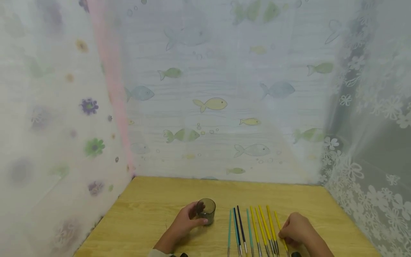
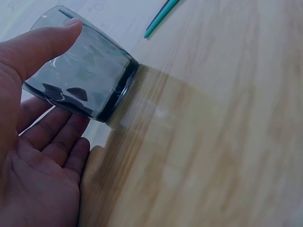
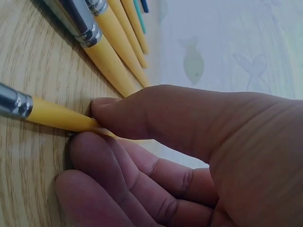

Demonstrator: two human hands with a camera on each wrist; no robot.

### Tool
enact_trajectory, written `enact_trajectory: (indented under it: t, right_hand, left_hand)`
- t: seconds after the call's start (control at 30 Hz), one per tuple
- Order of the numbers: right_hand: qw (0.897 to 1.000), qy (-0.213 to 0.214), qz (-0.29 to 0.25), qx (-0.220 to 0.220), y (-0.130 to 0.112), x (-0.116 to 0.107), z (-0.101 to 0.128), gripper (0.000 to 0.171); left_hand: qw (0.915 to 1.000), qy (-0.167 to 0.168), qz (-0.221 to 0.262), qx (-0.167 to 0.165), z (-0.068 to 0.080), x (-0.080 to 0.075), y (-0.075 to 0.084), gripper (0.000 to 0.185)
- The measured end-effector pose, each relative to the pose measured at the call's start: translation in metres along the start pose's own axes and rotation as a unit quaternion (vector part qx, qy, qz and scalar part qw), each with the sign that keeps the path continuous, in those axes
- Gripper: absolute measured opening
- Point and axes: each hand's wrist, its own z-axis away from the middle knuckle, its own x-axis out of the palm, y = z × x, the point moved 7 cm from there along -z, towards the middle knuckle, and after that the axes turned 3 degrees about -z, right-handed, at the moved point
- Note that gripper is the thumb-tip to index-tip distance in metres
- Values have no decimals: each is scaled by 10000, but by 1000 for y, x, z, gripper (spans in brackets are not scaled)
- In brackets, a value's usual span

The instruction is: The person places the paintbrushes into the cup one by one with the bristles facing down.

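My left hand [image 1: 183, 223] holds a smoky grey glass tumbler [image 1: 208, 216], thumb on one side and fingers round the other. In the left wrist view the tumbler [image 2: 87, 71] looks see-through, its thick base close to the wooden tabletop. On the right, the thumb and fingertips of my right hand [image 1: 299, 230] pinch the handle of a yellow paintbrush [image 1: 277, 218], the rightmost of a row. The right wrist view shows that paintbrush [image 3: 57, 115] with its metal ferrule pointing left, low over the wood.
Between the hands lie several more paintbrushes, side by side: yellow ones [image 1: 263, 221], teal ones [image 1: 248, 223] and dark ones [image 1: 240, 223]. Their handle ends point away from me. Fish-patterned sheeting [image 1: 212, 142] closes off the back of the wooden table [image 1: 167, 189]; flowered sheets hang at both sides.
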Motion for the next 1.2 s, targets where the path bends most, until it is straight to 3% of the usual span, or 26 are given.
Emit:
enact_trajectory:
  t: [0.23, 0.53, 0.63, 1.0, 1.1, 1.2]
  right_hand:
    - [9999, 92, 40, -111, 2, -2, 1, 17]
    - [9971, -234, -538, -493, 7, -9, 0, 40]
    - [9959, -137, -720, -534, 4, -12, 0, 35]
    - [9900, -60, -1149, -818, -24, -21, 0, 26]
    - [9869, 70, -1373, -849, -38, -29, 1, 20]
    - [9842, 279, -1549, -811, -50, -34, 1, 26]
  left_hand:
    - [9997, 89, -240, 25, 0, -1, -1, 66]
    - [9998, -86, -191, 49, -3, 1, 0, 68]
    - [9998, -66, -177, 5, -2, 2, -1, 67]
    - [9998, -176, -51, -83, 2, 3, -1, 71]
    - [9998, -175, -69, -73, 2, 3, 1, 70]
    - [9998, -169, -106, -58, 2, 3, 3, 70]
